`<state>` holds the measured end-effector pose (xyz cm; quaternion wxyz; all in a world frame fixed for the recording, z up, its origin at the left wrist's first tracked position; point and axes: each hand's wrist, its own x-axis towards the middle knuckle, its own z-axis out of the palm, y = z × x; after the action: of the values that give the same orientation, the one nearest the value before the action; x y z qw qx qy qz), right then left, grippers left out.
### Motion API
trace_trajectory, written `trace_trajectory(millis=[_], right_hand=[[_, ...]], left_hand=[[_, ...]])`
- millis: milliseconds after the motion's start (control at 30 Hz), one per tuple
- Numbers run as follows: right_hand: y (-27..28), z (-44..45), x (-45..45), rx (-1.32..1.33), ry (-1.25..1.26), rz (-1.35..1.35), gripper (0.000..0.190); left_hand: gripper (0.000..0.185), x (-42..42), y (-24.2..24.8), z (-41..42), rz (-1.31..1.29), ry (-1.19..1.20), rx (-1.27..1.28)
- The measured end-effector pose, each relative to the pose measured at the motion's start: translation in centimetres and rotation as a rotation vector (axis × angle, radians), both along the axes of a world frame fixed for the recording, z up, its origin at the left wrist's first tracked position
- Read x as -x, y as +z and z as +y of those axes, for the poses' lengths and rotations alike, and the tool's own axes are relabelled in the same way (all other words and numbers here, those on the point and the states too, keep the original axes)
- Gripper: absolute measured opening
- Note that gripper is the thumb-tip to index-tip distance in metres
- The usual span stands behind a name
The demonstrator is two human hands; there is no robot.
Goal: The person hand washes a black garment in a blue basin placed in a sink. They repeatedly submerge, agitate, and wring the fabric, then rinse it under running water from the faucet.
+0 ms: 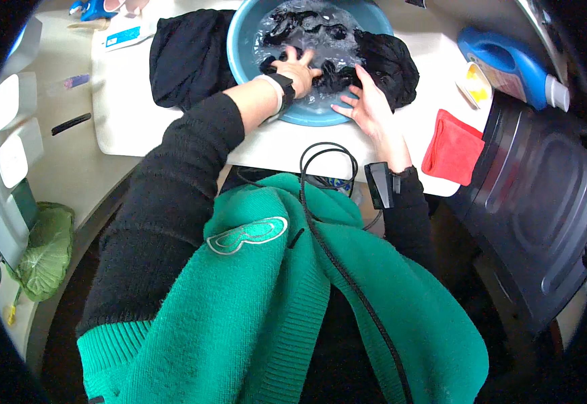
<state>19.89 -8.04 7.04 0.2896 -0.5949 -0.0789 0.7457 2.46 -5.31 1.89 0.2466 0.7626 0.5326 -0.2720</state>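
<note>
A round blue plastic basin [318, 119] holds sudsy water and wet black cloth [301, 25]. My left hand [297, 74] reaches over the front rim with its fingers spread at the water and the submerged cloth; nothing is gripped. At the basin's right front edge is my right hand [368, 103], palm partly turned up and fingers apart, close to the wet cloth. Black fabric [393, 68] hangs over the right rim onto the white board. Another black garment [190, 58] lies against the basin's left side.
To the right are a blue detergent jug [505, 65], a small white dish [476, 87] with something yellow, a folded red cloth [454, 149] and a dark ridged panel [541, 202]. A tube [127, 36] lies at left, white containers [6, 101] farther left. A black cable [346, 275] hangs before me.
</note>
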Motion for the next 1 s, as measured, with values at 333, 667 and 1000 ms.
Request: trace_trajectory(millis=[333, 667, 1000], right_hand=[[-5.1, 2.5, 2.1, 0.196, -0.042, 0.231, 0.069], [-2.4, 2.2, 4.9, -0.129, -0.159, 0.399, 0.037], [5.2, 2.1, -4.9, -0.334, -0.139, 0.097, 0.043]], left_hand=[[0.03, 0.3, 2.8, 2.5, -0.74, 0.624, 0.12], [0.041, -1.7, 8.4, 0.3, -0.76, 0.564, -0.529], [0.036, 3.6, 2.9, -1.5, -0.756, 0.409, -0.319]])
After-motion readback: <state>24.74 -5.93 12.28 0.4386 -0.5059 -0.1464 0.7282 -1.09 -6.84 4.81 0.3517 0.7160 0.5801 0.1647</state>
